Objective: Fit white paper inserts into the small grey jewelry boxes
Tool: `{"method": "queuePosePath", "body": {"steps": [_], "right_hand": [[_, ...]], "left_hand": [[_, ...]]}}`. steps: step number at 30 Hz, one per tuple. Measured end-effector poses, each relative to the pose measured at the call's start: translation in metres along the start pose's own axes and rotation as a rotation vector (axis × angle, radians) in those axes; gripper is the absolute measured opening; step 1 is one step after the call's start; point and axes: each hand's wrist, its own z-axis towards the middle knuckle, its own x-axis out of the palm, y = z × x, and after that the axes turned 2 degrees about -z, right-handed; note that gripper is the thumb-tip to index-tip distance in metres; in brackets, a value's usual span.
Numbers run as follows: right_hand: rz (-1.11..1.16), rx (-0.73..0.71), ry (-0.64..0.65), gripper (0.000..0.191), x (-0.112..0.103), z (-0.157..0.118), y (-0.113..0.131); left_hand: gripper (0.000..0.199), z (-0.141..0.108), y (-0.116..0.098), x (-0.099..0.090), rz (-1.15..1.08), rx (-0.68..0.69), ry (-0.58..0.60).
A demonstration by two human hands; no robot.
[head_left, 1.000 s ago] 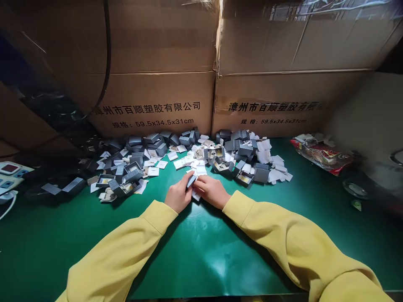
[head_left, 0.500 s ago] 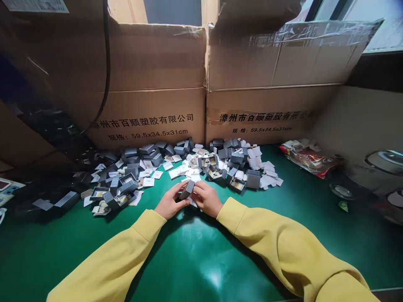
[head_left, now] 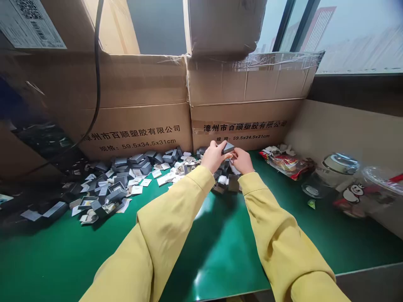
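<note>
A small dark grey box [head_left: 228, 147] is gripped in my left hand [head_left: 214, 157], between thumb and fingers, above the right part of the pile. Close beside it, my right hand [head_left: 242, 161] has its fingers pressed together near the box's lower edge; what they hold, if anything, is too small to name. Under both hands lie more grey boxes [head_left: 234, 183] and white pieces, partly hidden. To the left spreads a larger heap of grey boxes [head_left: 117, 193] mixed with white cards [head_left: 136, 190].
Large cardboard boxes [head_left: 135, 92] stand along the back of the green table [head_left: 132, 251]. At the right are a red snack bag [head_left: 286, 163], a clear jar [head_left: 333, 172] and a plastic tub [head_left: 374, 195]. A black cable [head_left: 98, 75] hangs at the left.
Both hands have moved from the front of the pile to over its right part, with the grey box still in my left hand. The camera view has shifted up and to the right.
</note>
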Motion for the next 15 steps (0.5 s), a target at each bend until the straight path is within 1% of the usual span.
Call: {"method": "queuePosePath", "body": {"steps": [2, 3, 4, 6, 7, 9, 10, 12, 13, 15], "right_hand": [[-0.137, 0.124, -0.064, 0.026, 0.005, 0.001, -0.011], [-0.203, 0.157, -0.058, 0.026, 0.01, 0.0, -0.014], [-0.259, 0.165, -0.016, 0.027, 0.017, -0.001, -0.017], [-0.329, 0.14, 0.115, 0.032, 0.029, -0.004, -0.02], [-0.343, 0.127, 0.167, 0.036, 0.033, -0.006, -0.021], [-0.348, 0.121, 0.204, 0.04, 0.034, -0.006, -0.023], [-0.351, 0.127, 0.188, 0.042, 0.031, -0.005, -0.023], [-0.361, 0.135, 0.114, 0.045, 0.02, -0.002, -0.02], [-0.364, 0.13, 0.063, 0.046, 0.013, 0.0, -0.017], [-0.346, 0.077, -0.041, 0.046, 0.001, 0.001, -0.004]], "left_hand": [[0.055, 0.009, -0.008, 0.01, 0.125, 0.004, -0.003], [0.051, 0.012, -0.009, 0.016, 0.187, 0.003, -0.006], [0.047, 0.014, -0.009, 0.022, 0.232, -0.001, 0.0], [0.041, 0.019, -0.004, 0.035, 0.25, -0.027, 0.059], [0.042, 0.021, -0.001, 0.039, 0.232, -0.051, 0.093], [0.056, 0.026, 0.006, 0.043, 0.197, -0.087, 0.128], [0.065, 0.027, 0.009, 0.043, 0.176, -0.09, 0.13], [0.079, 0.024, 0.015, 0.036, 0.122, -0.072, 0.112], [0.081, 0.018, 0.019, 0.031, 0.089, -0.057, 0.099], [0.075, -0.002, 0.027, 0.018, 0.035, -0.016, 0.076]]}}
